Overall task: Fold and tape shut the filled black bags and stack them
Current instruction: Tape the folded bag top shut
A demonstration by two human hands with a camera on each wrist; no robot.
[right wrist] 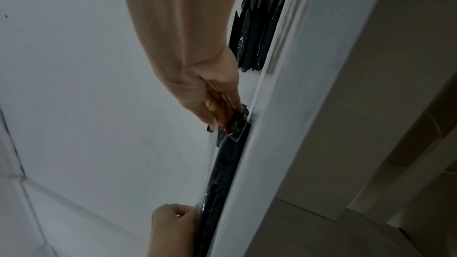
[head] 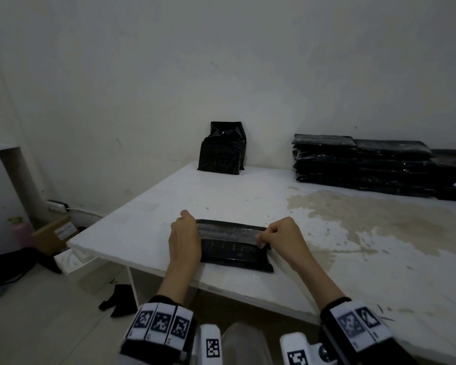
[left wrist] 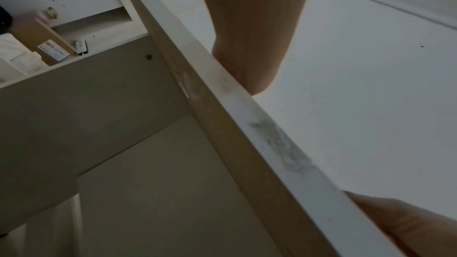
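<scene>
Head view, hands [head: 184,239] tape [head: 227,232] black bag [head: 234,252]

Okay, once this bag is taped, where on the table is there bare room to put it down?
Bare tabletop lies between the bag being taped and the upright bags at the wall, and on the stained patch in front of the stacked bags. The back right is crowded by that stack; both hands, left hand and right hand, occupy the near edge.

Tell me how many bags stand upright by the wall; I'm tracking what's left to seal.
2 that I can make out: one bag in front, a taller one right behind it against the wall. More could be hidden behind.
</scene>
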